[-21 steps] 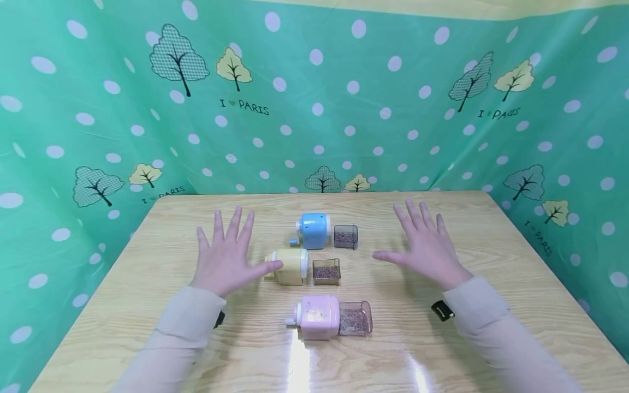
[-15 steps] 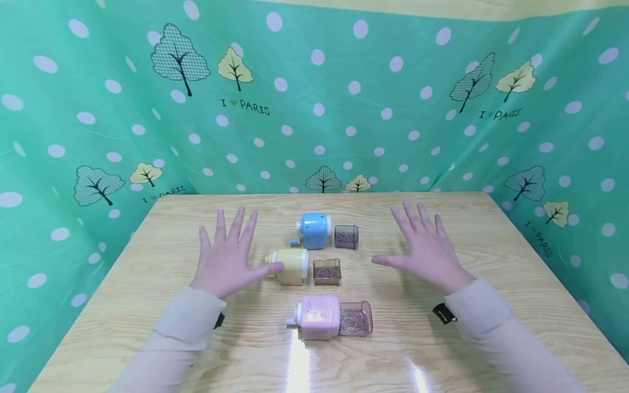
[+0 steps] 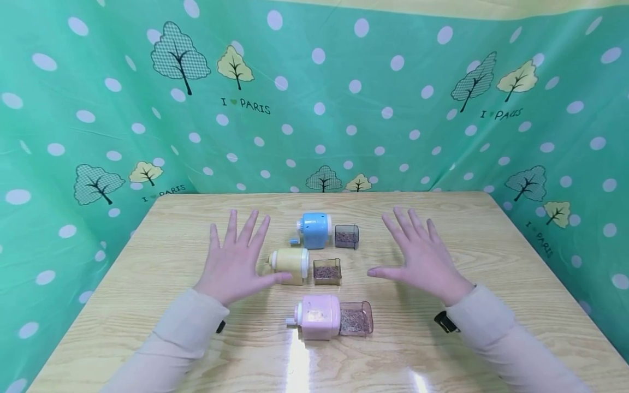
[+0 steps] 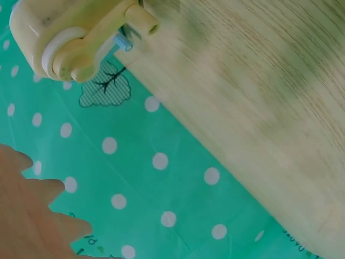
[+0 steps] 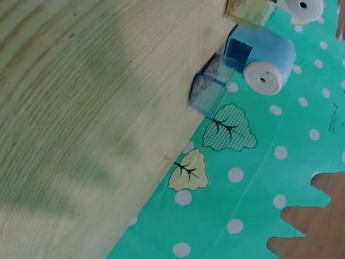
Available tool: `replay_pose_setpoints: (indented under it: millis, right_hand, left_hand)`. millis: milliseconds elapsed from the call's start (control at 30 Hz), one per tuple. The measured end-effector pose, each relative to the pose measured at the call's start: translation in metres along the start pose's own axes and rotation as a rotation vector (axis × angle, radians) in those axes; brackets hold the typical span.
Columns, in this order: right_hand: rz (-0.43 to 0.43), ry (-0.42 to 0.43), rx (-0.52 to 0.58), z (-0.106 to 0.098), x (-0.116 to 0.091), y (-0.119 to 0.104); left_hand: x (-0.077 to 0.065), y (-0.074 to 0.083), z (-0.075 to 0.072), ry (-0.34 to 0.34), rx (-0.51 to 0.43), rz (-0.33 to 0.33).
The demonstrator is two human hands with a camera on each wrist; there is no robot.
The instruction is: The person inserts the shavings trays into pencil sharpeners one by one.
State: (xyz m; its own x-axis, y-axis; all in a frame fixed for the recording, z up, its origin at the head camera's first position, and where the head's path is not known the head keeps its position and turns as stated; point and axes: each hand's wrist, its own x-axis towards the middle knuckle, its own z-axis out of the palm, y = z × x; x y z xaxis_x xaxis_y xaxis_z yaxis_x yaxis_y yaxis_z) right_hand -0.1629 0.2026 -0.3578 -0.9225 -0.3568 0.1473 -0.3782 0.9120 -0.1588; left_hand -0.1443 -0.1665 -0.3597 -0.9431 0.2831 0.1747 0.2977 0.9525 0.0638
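Fingers spread, my left hand [image 3: 236, 270] hovers left of the yellow pencil sharpener [image 3: 290, 263], its thumb overlapping that sharpener's lower edge in the head view. My right hand [image 3: 422, 262], also spread and holding nothing, is over the right half of the table. A blue pencil sharpener [image 3: 315, 230] stands farthest back and a pink one, the pink pencil sharpener [image 3: 319, 317], nearest. Clear shavings drawers lie to their right: a grey drawer [image 3: 346, 237], a yellowish drawer [image 3: 327, 272] and a pinkish drawer [image 3: 356, 318], all with shavings. In the left wrist view the yellow sharpener's crank [image 4: 102, 40] shows.
A wood-grain table [image 3: 162, 256] carries everything. Behind and at both sides hangs a green dotted curtain [image 3: 314, 109] with printed trees. A dark strap piece [image 3: 445, 322] sits at the right sleeve.
My left hand has shifted rightward and slightly nearer. My right hand has moved a little left and nearer. The sharpeners and drawers have stayed in place.
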Motion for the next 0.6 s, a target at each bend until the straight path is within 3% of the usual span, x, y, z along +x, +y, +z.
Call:
replay_pose_setpoints:
  millis: [600]
  right_hand:
    - [-0.124, 0.015, 0.007, 0.005, -0.019, -0.018]
  left_hand:
    - [-0.013, 0.023, -0.001, 0.019, -0.017, 0.119]
